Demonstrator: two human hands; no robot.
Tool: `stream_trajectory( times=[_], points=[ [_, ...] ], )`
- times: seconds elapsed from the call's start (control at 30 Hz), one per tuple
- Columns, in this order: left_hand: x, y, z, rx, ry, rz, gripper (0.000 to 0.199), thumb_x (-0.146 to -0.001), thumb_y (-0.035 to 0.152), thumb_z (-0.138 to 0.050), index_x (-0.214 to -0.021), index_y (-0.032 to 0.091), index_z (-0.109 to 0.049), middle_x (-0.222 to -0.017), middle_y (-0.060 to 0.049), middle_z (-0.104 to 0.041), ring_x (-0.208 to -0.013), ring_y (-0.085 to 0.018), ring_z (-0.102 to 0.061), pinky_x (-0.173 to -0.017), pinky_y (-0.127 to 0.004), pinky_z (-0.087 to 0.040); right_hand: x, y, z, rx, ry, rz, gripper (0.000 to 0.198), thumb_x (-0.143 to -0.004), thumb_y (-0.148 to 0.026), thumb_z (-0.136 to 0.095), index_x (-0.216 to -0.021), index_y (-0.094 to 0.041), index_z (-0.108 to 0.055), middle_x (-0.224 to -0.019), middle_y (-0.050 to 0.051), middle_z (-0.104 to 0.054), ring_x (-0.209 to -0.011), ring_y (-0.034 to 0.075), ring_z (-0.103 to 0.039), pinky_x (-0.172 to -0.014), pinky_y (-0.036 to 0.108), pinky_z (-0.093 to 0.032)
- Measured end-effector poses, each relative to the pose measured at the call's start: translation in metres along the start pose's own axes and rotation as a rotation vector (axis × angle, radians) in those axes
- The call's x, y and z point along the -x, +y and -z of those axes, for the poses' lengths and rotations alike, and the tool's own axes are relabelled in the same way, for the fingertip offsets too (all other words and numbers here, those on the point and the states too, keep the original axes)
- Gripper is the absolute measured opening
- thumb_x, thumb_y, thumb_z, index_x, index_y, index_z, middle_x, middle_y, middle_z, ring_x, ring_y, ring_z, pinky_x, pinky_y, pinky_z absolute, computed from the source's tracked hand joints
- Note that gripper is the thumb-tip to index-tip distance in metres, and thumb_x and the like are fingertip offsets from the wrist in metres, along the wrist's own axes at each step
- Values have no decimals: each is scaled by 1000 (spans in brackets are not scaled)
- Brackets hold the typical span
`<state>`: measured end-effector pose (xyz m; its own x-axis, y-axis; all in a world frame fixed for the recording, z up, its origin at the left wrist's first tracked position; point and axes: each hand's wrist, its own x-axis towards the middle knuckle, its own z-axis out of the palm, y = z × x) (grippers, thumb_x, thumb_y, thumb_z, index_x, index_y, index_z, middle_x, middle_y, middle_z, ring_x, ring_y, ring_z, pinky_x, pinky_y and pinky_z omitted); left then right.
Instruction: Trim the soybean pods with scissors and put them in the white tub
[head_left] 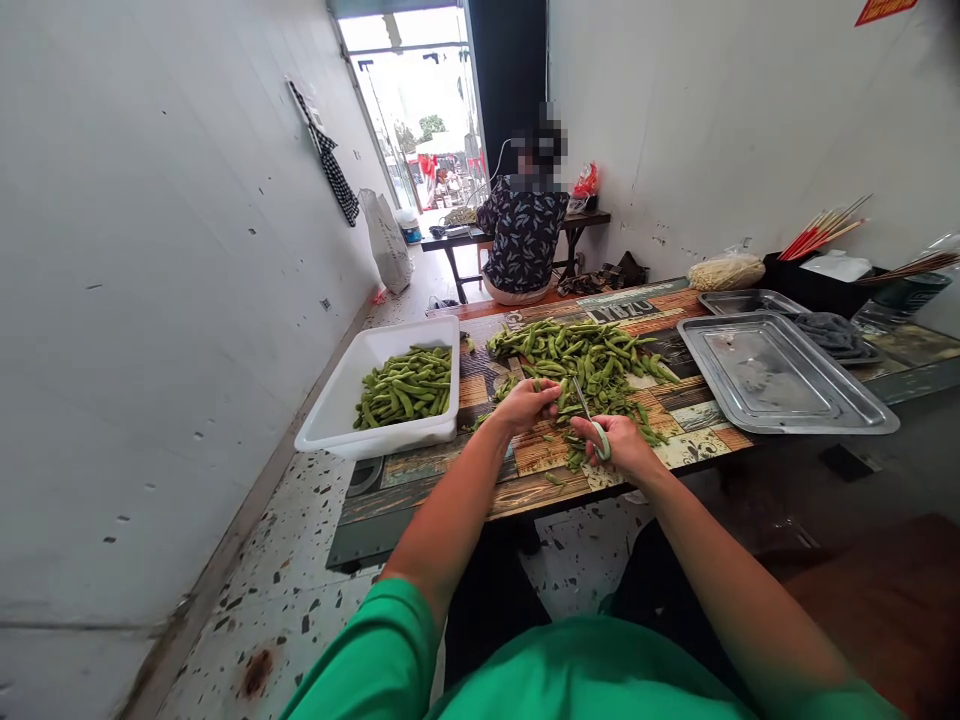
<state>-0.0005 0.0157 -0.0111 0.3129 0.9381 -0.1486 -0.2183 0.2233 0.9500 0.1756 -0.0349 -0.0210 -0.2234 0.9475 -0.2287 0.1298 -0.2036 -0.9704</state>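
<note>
My left hand (529,404) is closed, its thumb and fingertips pinching a green soybean pod that shows only in part. In my right hand (624,443) is a pair of scissors (602,440) with pale green handles; the metal blades point up and left toward my left hand. Both hands are above the near side of a loose heap of green soybean pods (577,345) on the wood-patterned table (495,488). Small trimmed bits lie below and around the hands. Left of them, a white plastic tub (337,425) holds many more pods.
Metal trays (787,375) lie at the right, one with dark cloth-like material. Behind them are a bag of pale sticks (726,272) and a black box (817,285) with red-tipped skewers. A person (525,230) sits at another table near the glass door.
</note>
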Motion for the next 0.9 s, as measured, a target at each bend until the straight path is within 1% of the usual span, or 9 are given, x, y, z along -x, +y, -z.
stream_trajectory(
  times=[0.1,0.2,0.3,0.4,0.57,0.67,0.77,0.83,0.9],
  points=[
    [-1,3,-1,171,106,13,33,-61,23,-79,-70,13,-49,-56,2,-51,-53,-7,-54,-44,-16,-28,5,-2,-4,-127,-32,-95,43,-68,-58,-70,-74,-17,-59,-48,-3,-56,-34,9,-50,-25,17,-28],
    [-2,3,-1,236,107,-1,33,-60,18,-79,-69,13,-47,-59,-1,-56,-52,-6,-52,-41,-14,-21,8,-4,-9,-160,-83,-124,42,-70,-57,-69,-74,-17,-58,-49,-2,-56,-35,9,-51,-25,17,-31],
    [-4,0,-2,177,73,-60,35,-59,21,-80,-71,13,-48,-61,-3,-61,-46,-3,-47,-40,-15,-18,10,-6,-12,-162,-80,-111,41,-70,-56,-70,-75,-16,-59,-50,-2,-56,-35,9,-50,-25,17,-31],
    [-3,-3,-3,81,84,-104,34,-59,23,-80,-78,12,-54,-61,-3,-62,-49,-6,-53,-41,-15,-22,10,-9,-11,-184,-66,-91,40,-72,-55,-69,-75,-16,-60,-50,-2,-55,-38,10,-51,-27,18,-33],
    [0,-1,-3,21,68,-114,30,-59,22,-79,-76,10,-58,-62,-2,-62,-51,-6,-54,-48,-18,-35,9,-10,-7,-126,-28,-57,40,-68,-55,-72,-71,-16,-60,-47,-3,-55,-36,10,-49,-27,19,-27],
    [0,-1,-4,7,53,-117,30,-58,22,-79,-75,10,-58,-62,-1,-62,-50,-6,-53,-50,-19,-37,7,-9,-7,-69,3,-36,41,-65,-55,-73,-66,-17,-60,-43,-3,-53,-32,9,-45,-27,20,-21],
    [-1,-1,-6,-40,58,-106,27,-60,22,-78,-75,10,-57,-62,-1,-62,-50,-6,-52,-50,-19,-36,6,-6,-9,-94,39,-3,45,-60,-58,-75,-59,-17,-57,-37,-5,-48,-29,8,-40,-30,20,-24],
    [4,5,-8,-140,126,-144,22,-65,21,-74,-74,12,-56,-61,0,-60,-50,-6,-51,-51,-20,-36,7,-5,-8,-136,48,-12,47,-56,-59,-77,-59,-17,-56,-37,-5,-47,-29,7,-39,-30,20,-25],
    [16,19,-5,-312,295,-265,15,-71,22,-68,-77,13,-57,-62,1,-59,-53,-8,-52,-54,-20,-38,10,-4,-4,-162,52,-39,49,-55,-60,-77,-63,-16,-58,-41,-4,-50,-31,7,-42,-29,19,-23]
  ],
)
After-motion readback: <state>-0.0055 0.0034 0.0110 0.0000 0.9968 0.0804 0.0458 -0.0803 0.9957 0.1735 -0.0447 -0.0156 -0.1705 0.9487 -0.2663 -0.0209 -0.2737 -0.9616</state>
